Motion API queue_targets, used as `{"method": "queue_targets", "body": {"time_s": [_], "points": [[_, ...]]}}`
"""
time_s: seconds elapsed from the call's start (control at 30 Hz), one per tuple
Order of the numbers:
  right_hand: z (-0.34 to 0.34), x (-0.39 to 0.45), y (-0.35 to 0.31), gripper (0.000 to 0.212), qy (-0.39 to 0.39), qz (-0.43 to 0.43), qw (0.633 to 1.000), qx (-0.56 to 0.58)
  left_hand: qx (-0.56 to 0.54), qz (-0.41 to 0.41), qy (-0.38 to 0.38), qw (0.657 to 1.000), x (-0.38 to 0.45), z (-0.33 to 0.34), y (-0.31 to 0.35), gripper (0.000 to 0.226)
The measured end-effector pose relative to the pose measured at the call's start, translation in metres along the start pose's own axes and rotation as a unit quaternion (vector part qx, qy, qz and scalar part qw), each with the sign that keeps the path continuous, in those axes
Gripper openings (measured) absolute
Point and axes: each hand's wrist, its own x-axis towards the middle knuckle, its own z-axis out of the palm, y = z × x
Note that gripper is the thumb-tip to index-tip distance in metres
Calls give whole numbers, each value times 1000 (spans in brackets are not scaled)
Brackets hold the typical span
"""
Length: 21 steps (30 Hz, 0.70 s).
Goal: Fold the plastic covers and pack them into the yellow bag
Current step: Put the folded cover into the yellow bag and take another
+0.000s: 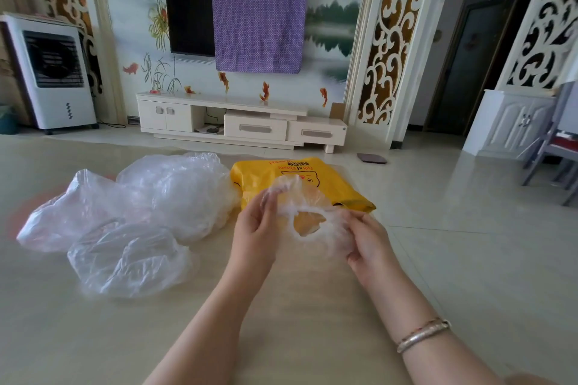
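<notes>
A clear plastic cover (308, 208) with a gathered elastic rim is held up between both hands, its round opening facing me. My left hand (256, 222) pinches its left edge with curled fingers. My right hand (364, 242) grips its right edge. Behind it the yellow bag (331, 176) lies flat on the table, printed side up. Three more crumpled clear covers lie to the left: one large at the back (181, 191), one at the far left (72, 216), one nearer me (128, 262).
The beige table (281, 306) fills the foreground; its right edge runs diagonally past my right forearm. Beyond it are a tiled floor, a white TV cabinet (237, 122), an air cooler (50, 72) at left and a chair (556, 153) at right.
</notes>
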Motion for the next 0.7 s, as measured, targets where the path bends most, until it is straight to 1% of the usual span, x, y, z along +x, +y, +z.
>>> {"method": "queue_targets", "body": {"time_s": [0.07,0.13,0.2,0.27,0.3,0.33,0.37,0.4,0.43,0.47,0.5,0.53,0.57,0.63,0.7], "points": [[1,4,2,10,39,-80,988,-123,28,11,-12,999,-3,2,-3,26],[2,2,-2,14,29,-143,970,-193,33,-28,2,999,-4,1,-1,32],[1,-1,-7,15,-14,-160,967,-198,3,-113,9,994,0,-5,3,50],[-1,-4,-11,14,-67,-143,973,-170,-48,-209,-28,976,6,-13,5,68],[-3,-5,-11,13,-82,-134,975,-160,-62,-249,-44,966,9,-16,5,70],[-4,-7,-11,14,-85,-129,975,-160,-64,-281,-51,956,11,-19,4,67],[-6,-7,-11,18,-78,-126,975,-167,-51,-303,-50,950,11,-20,2,57],[-8,-7,-12,28,-66,-122,974,-177,-27,-309,-46,950,10,-21,0,46],[-9,-6,-12,38,-61,-114,974,-185,-7,-303,-42,952,9,-20,-1,33],[-10,-7,-12,44,-64,-102,975,-186,6,-287,-37,957,8,-20,-4,23],[-11,-8,-12,44,-71,-88,977,-179,13,-272,-29,962,7,-20,-7,14],[-12,-9,-11,40,-77,-77,979,-173,25,-254,-15,967,8,-20,-10,9],[-12,-11,-9,33,-75,-74,977,-183,50,-229,3,972,8,-21,-12,8],[-12,-13,-6,21,-52,-95,965,-241,134,-166,33,976,7,-20,-12,9],[-11,-13,-1,19,-18,-139,941,-308,201,-109,39,973,4,-18,-10,11]]}}
